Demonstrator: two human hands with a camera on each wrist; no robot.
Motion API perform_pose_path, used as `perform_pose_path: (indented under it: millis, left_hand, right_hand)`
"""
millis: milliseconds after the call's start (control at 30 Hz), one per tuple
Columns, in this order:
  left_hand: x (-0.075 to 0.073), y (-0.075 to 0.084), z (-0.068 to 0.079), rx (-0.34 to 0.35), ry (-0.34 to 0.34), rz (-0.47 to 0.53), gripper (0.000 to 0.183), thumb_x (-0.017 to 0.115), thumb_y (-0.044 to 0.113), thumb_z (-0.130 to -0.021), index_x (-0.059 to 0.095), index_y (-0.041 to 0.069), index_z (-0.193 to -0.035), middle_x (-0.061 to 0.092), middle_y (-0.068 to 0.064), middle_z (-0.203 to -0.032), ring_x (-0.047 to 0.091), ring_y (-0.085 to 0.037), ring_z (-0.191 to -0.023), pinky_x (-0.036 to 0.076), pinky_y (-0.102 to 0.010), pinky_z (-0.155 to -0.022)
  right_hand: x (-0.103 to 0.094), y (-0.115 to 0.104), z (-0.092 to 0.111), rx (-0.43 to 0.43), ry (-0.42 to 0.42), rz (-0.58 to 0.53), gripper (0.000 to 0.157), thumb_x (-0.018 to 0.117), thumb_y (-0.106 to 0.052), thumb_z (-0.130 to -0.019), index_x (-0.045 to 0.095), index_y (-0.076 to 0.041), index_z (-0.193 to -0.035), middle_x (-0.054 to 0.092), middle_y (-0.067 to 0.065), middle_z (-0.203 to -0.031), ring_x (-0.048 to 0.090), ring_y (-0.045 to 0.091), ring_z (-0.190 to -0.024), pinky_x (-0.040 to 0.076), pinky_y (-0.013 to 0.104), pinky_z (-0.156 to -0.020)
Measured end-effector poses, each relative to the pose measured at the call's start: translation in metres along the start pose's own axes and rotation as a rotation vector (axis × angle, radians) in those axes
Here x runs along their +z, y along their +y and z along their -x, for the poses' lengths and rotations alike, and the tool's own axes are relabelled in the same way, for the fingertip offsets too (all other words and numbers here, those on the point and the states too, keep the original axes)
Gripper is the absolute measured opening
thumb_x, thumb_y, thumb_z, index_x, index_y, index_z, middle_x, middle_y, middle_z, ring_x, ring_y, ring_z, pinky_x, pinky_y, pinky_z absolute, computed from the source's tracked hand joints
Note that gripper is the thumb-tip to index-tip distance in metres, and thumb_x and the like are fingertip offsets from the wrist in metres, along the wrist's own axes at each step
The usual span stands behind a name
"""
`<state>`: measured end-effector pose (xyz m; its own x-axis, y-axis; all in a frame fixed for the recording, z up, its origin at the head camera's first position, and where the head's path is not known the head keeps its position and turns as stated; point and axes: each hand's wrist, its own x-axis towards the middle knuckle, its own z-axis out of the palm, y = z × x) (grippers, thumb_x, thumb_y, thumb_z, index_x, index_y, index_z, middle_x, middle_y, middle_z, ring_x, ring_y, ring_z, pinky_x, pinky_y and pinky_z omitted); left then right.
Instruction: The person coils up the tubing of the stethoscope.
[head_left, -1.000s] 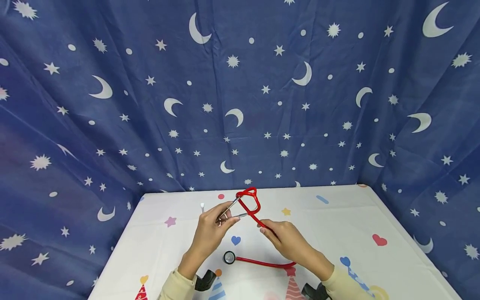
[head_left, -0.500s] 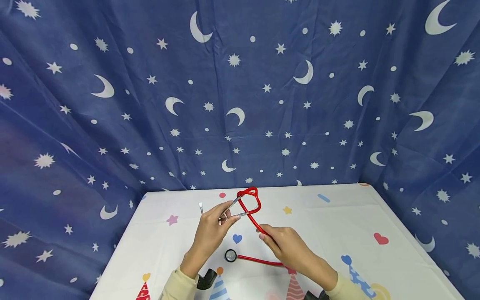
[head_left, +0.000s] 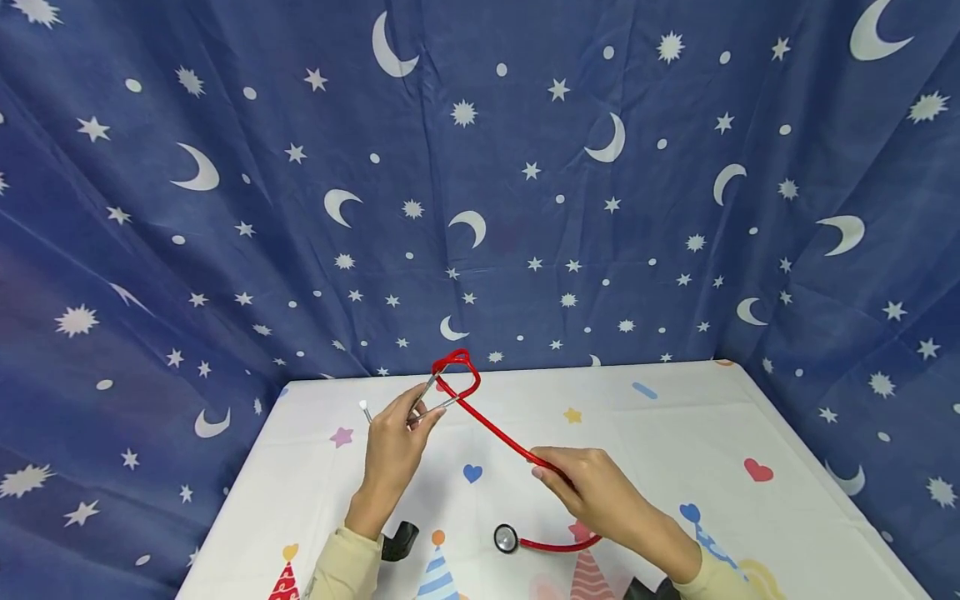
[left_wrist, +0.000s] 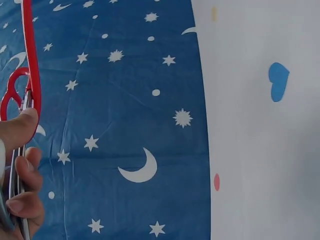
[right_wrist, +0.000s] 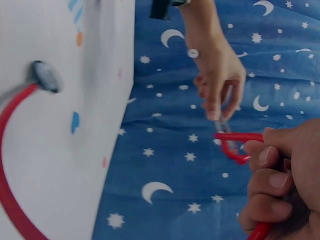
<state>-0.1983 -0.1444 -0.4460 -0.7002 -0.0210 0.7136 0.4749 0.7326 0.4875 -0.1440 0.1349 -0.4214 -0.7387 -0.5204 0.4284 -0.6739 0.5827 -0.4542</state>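
A red stethoscope (head_left: pixel 495 431) is held up between both hands. My left hand (head_left: pixel 393 442) grips its metal ear tubes (left_wrist: pixel 19 175), and one white eartip (head_left: pixel 363 405) pokes out beyond the fingers. The red tubing loops near the top, then runs straight to my right hand (head_left: pixel 600 487), whose curled fingers (right_wrist: pixel 270 182) hold it. Past the right hand the tubing curves back to the round chest piece (head_left: pixel 506 538), which hangs low by the tabletop; whether it touches I cannot tell.
A white table (head_left: pixel 675 433) with printed hearts, stars and party hats lies below the hands. Behind it hangs a dark blue curtain (head_left: pixel 525 208) with moons and stars. Black straps (head_left: pixel 400 542) sit at the wrists.
The left hand has shifted left and slightly up with the ear tubes. The right hand has slid further along, so more straight tubing shows between the hands. The chest piece has swung right and down.
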Motion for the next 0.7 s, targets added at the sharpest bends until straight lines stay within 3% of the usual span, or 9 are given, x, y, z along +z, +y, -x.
perform_pose_path:
  millis: [200,300,400,567,600,700]
  left_hand:
    - [0.006,0.007,0.005,0.076,-0.070,-0.050,0.043,0.083,0.017,-0.078,0.069,0.007,-0.118,0.062,0.003,-0.075,0.045,-0.003,-0.056,0.040,-0.016,-0.050]
    - [0.008,0.014,0.008,0.130,-0.110,-0.055,0.045,0.084,0.018,-0.077,0.070,0.007,-0.117,0.063,0.004,-0.075,0.046,-0.003,-0.056,0.042,-0.014,-0.051]
    - [0.008,0.021,0.008,0.168,-0.143,-0.053,0.045,0.084,0.020,-0.077,0.070,0.007,-0.117,0.064,0.005,-0.075,0.047,-0.002,-0.056,0.042,-0.013,-0.053]
    - [0.006,0.030,0.008,0.207,-0.213,-0.034,0.043,0.082,0.021,-0.079,0.070,0.008,-0.118,0.063,0.007,-0.075,0.043,0.000,-0.056,0.037,-0.010,-0.051]
    - [0.006,0.031,0.008,0.215,-0.230,-0.029,0.043,0.081,0.021,-0.080,0.070,0.008,-0.119,0.063,0.007,-0.075,0.042,0.001,-0.056,0.036,-0.010,-0.051]
    - [0.004,0.035,0.010,0.238,-0.268,-0.013,0.043,0.080,0.022,-0.081,0.069,0.008,-0.119,0.063,0.007,-0.075,0.041,0.001,-0.056,0.034,-0.009,-0.050]
  right_hand:
    - [-0.018,-0.005,-0.006,-0.185,0.095,0.068,0.012,0.065,-0.016,-0.095,0.070,-0.012,-0.105,0.059,-0.013,-0.070,0.039,-0.007,-0.057,0.038,0.007,-0.053]
    - [-0.028,-0.007,-0.012,-0.289,0.158,0.097,0.012,0.066,-0.013,-0.094,0.070,-0.011,-0.105,0.065,-0.010,-0.075,0.044,-0.006,-0.060,0.042,0.007,-0.057]
    - [-0.039,-0.007,-0.018,-0.334,0.196,0.121,0.014,0.067,-0.013,-0.093,0.071,-0.010,-0.106,0.069,-0.007,-0.081,0.053,-0.004,-0.063,0.048,0.011,-0.062]
    - [-0.051,-0.006,-0.028,-0.376,0.224,0.137,0.014,0.062,-0.018,-0.097,0.071,-0.011,-0.107,0.060,-0.009,-0.072,0.041,-0.005,-0.057,0.038,0.006,-0.055]
    - [-0.053,-0.006,-0.030,-0.386,0.229,0.137,0.015,0.061,-0.018,-0.098,0.071,-0.012,-0.107,0.058,-0.009,-0.070,0.036,-0.004,-0.056,0.032,0.006,-0.053]
    - [-0.056,-0.005,-0.035,-0.382,0.228,0.159,0.020,0.057,-0.023,-0.101,0.071,-0.011,-0.107,0.060,-0.009,-0.071,0.036,-0.004,-0.055,0.031,0.006,-0.052]
